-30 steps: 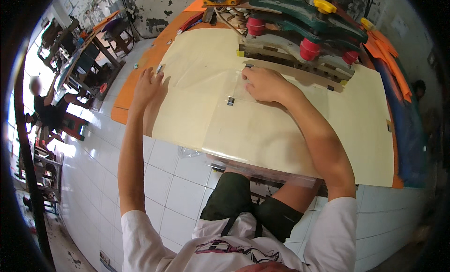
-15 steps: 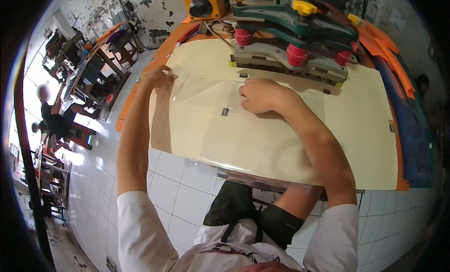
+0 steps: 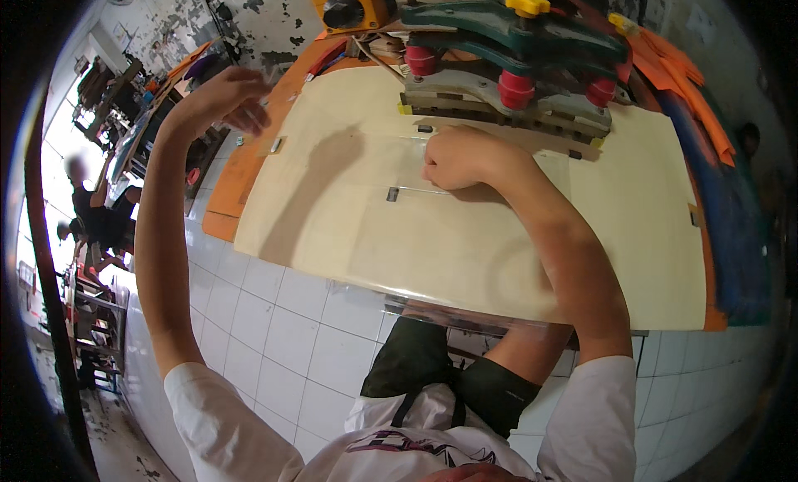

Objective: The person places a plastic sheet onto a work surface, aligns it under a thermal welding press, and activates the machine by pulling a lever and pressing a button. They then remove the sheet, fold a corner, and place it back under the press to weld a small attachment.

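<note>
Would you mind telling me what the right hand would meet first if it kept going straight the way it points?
Probably the grey base of the green clamping machine just beyond the right hand, though depth is hard to judge.

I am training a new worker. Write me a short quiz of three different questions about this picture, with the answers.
1. True or false: the right hand rests on the cream work board.
2. Which hand is raised off the board? A) left hand B) right hand C) both
3. Fill in: the green press machine has round knobs of red and ____ colour.

Key: 1 true. 2 A. 3 yellow.
</note>
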Demonstrator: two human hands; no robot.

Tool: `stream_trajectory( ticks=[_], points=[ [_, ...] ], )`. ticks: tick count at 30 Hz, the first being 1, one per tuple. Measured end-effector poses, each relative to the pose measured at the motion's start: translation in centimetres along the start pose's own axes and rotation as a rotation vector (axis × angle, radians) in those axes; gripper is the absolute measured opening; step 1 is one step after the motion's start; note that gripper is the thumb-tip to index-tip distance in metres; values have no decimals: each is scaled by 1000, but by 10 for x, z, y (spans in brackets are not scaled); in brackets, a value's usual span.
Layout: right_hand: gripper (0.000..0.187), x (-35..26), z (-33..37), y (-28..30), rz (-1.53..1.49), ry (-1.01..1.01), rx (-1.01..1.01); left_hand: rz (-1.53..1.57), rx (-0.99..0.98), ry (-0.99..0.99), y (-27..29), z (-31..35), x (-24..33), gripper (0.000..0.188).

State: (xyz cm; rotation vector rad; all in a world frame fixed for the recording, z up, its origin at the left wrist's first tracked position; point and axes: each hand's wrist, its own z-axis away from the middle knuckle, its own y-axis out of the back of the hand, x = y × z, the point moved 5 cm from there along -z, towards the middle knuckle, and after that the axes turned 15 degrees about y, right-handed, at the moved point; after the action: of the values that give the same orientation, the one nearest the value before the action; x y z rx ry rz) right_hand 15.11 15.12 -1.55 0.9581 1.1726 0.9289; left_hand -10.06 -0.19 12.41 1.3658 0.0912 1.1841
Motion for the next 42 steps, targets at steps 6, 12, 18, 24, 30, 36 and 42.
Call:
stream_trajectory(
  ticks=[6,12,18,24,30,36,42],
  points=[
    [26,-18,1,-9,124,16,-25,426,-852,-851,-83,79,52,56],
    [33,0,21,-14,90,238,59,100,32,-896,-128,38,23,39],
    [46,7,51,-24,-288,230,89,-65,220,-875,-204,23,-35,62],
    [70,12,121,-28,-1007,468,131,-172,229,-810,-214,26,-42,66],
    [46,24,132,-35,-1253,-65,469,-176,225,-786,-211,28,-43,64],
    [30,55,150,-30,-1025,-458,817,-103,216,-808,-212,29,-29,60],
    [34,70,162,-17,-476,-596,794,-171,231,-812,-212,31,-23,57]
  ],
)
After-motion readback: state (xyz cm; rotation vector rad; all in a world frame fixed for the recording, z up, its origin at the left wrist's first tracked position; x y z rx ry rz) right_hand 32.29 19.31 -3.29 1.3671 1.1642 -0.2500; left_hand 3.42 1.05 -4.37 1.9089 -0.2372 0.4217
